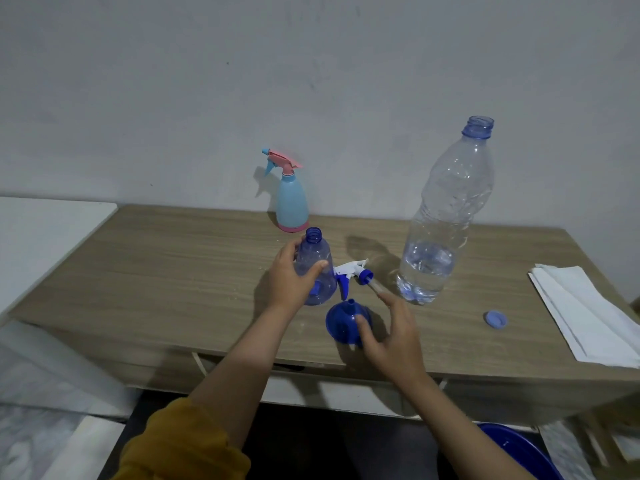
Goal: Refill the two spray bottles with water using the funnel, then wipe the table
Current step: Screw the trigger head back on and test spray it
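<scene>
Desk [173, 271]: wood-grain top set against a pale wall; carries every item listed below.
Left hand [289, 275]: grip wrapped round the body of the clear blue spray bottle [317, 268], thumb across the front, fingers behind it.
Clear blue spray bottle: upright near the desk's middle, neck open, spray head removed; appears empty.
Spray head [353, 273]: white and blue, lying on its side on the desk just right of the clear blue spray bottle, its dip tube pointing toward the water bottle.
Right hand [389, 336]: grip released, fingers spread; thumb tip over the rim of the funnel [344, 323], nothing enclosed. Whether the thumb actually touches the rim cannot be told.
Funnel: blue, resting mouth-down on the desk with its spout pointing up, near the front edge, just in front of the spray head.
Water bottle [446, 216]: large, clear, uncapped, standing upright to the right of the hands; water fills only its lowest part.
Cap [496, 319]: blue, lying on the desk to the right of the water bottle, apart from it.
Light blue spray bottle [292, 199]: pink trigger head fitted, upright at the back of the desk by the wall.
Paper towels [585, 313]: white folded stack at the desk's right end.
Sleeve [180, 445]: mustard-coloured, pushed up on the left arm.
</scene>
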The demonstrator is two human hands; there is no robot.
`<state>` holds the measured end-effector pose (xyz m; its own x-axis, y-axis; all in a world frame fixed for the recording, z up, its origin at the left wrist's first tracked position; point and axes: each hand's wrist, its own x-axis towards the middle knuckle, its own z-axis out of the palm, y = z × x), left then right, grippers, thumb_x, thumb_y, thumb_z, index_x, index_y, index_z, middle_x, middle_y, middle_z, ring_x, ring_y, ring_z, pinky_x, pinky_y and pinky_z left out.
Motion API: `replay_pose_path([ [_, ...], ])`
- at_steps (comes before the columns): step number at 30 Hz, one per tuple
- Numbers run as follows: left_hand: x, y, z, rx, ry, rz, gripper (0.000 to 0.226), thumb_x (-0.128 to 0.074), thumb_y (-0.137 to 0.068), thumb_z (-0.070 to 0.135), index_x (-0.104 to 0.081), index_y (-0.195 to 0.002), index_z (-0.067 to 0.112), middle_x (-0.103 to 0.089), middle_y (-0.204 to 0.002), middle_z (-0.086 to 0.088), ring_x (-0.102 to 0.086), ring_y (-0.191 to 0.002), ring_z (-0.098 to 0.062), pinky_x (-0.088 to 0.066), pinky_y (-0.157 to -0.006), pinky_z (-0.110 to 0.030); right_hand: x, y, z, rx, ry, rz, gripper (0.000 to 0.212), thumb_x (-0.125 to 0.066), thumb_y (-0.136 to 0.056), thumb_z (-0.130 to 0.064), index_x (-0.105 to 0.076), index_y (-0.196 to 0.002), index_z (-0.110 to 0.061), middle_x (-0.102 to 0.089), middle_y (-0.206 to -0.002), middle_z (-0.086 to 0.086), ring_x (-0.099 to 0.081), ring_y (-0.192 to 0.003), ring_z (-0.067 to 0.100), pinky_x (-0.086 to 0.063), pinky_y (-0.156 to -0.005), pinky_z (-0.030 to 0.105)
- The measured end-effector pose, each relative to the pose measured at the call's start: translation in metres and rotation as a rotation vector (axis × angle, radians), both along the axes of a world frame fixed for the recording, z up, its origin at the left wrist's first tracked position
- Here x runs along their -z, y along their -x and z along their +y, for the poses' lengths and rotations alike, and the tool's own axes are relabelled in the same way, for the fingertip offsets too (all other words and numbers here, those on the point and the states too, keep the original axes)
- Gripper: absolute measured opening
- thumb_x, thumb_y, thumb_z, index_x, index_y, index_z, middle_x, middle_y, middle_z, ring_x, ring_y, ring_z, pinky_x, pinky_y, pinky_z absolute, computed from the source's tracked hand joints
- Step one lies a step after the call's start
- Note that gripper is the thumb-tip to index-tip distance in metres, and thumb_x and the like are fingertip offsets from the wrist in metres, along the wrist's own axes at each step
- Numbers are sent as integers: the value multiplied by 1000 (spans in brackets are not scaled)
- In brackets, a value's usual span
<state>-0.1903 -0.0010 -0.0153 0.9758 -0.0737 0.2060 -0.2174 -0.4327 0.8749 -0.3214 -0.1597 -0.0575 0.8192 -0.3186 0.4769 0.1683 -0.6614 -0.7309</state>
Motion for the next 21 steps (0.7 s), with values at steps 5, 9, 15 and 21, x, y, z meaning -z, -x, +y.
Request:
replay_pose_path([
  [5, 0, 2, -2, -12, 37, -9, 51, -77, -75, 33, -55, -120, 26, -63, -115, 8, -57, -104, -8, -46, -88, -24, -33, -48, -12, 8, 64, 20, 28, -64, -85, -11, -62, -113, -4, -63, -103, 6, -60, -96, 22, -51, -85, 36],
  [9, -4, 5, -2, 4, 51, -3, 51, -77, -77, 27, -55, -123, 19, -62, -118, 4, -55, -106, -8, -42, -87, -20, -38, -95, -19, 14, 187, 464, 47, -57, -85, -15, -53, -132, -15, -56, -127, 12, -53, -116, 30, -47, -93, 40],
  [15, -8, 6, -3, 8, 42, 19, 53, -77, -77, 28, -53, -124, 20, -61, -119, 4, -56, -108, -9, -39, -84, -17, -28, -118, -21, 9, 222, 711, 30, -61, -84, -17, -61, -113, -12, -68, -105, 11, -64, -97, 29, -54, -84, 43],
  [21, -9, 8, -3, 23, 69, -5, 52, -77, -77, 26, -54, -124, 21, -62, -119, 6, -57, -108, -8, -44, -89, -20, -52, -125, -26, 76, 117, 506, 36, -61, -82, -16, -54, -117, -10, -67, -97, 12, -64, -89, 31, -48, -71, 35],
])
